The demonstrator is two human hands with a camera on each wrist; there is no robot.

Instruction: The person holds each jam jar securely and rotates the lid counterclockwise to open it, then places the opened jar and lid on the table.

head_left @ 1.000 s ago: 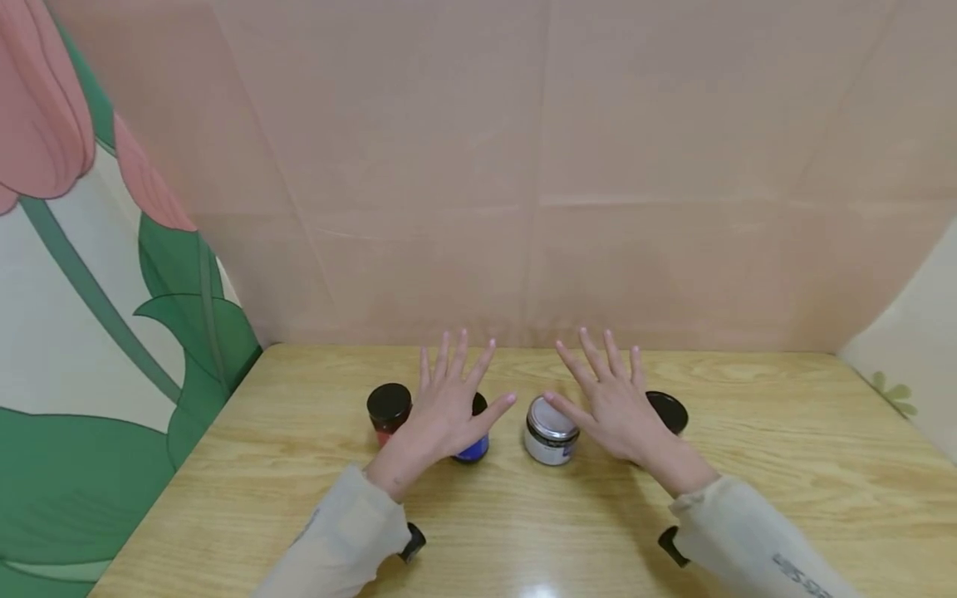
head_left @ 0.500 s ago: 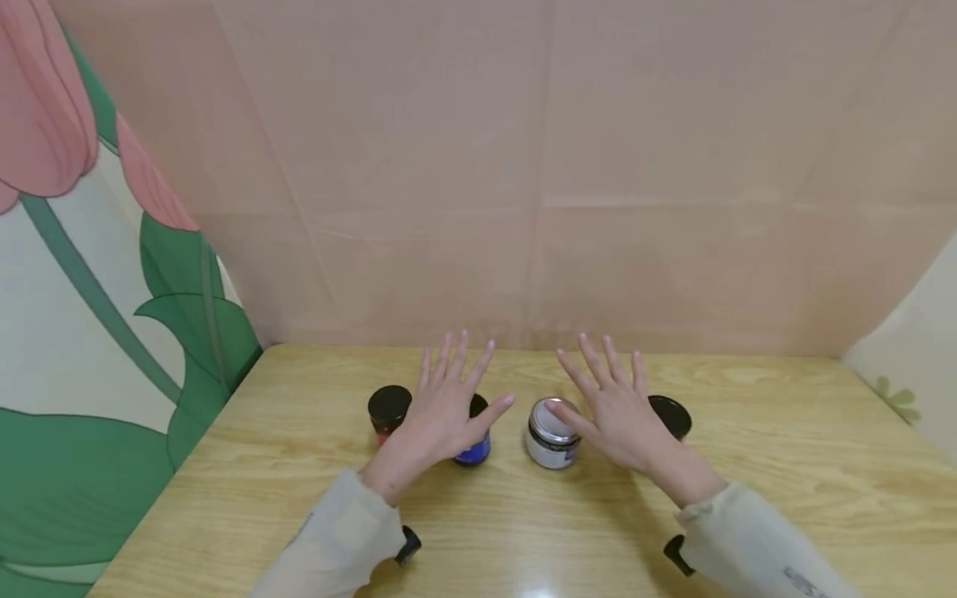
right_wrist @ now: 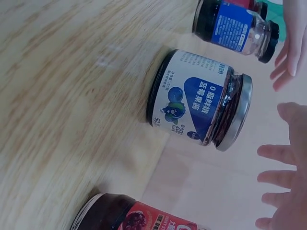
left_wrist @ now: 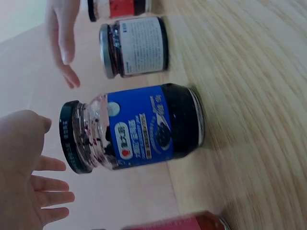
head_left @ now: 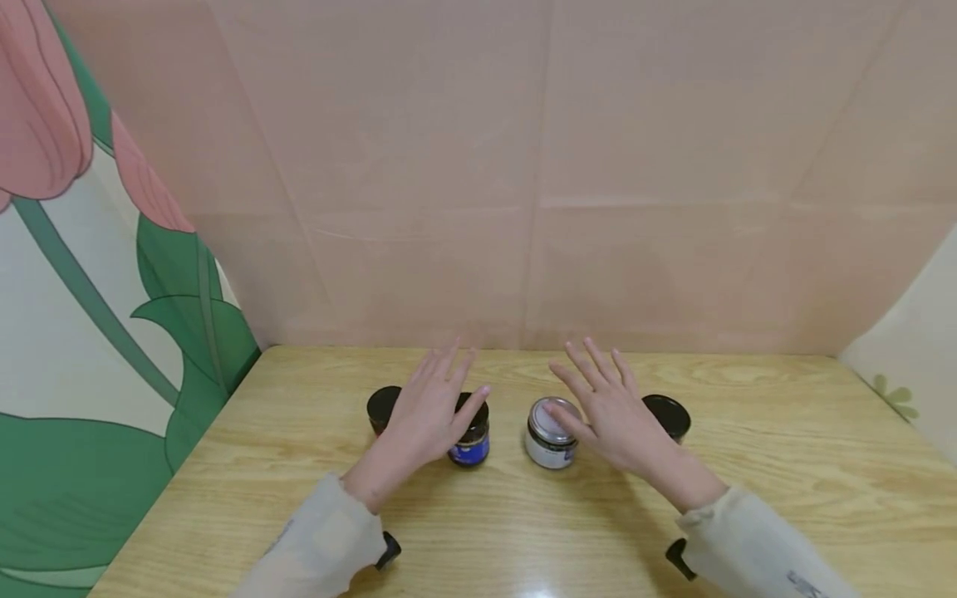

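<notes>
My left hand [head_left: 429, 411] hovers over the table between two black-lidded jars, fingers extended and holding nothing. To its left stands a red-labelled jar [head_left: 382, 405], partly hidden by it; to its right, a blue-labelled jam jar [head_left: 469, 448]. The left wrist view has that blue-labelled jar [left_wrist: 139, 127] upright on the wood, the hand apart from its lid. My right hand [head_left: 616, 415] is spread in the air, its thumb overlapping the silver lid of a blueberry jam jar [head_left: 550, 453]. Behind its wrist shows another black-lidded jar [head_left: 668, 415], red-labelled [right_wrist: 156, 221] in the right wrist view.
The jars stand in a row on a wood-grain table [head_left: 478, 531]. A plain pinkish cloth [head_left: 538, 166] hangs along the back edge. At the left is a fabric printed with tulips [head_left: 172, 332], and at the right a pale one [head_left: 912, 349].
My left hand has shifted left and slightly downward, its fingers drawing closer together, so more of the blue-labelled jar shows. The right hand's fingers have tilted slightly left.
</notes>
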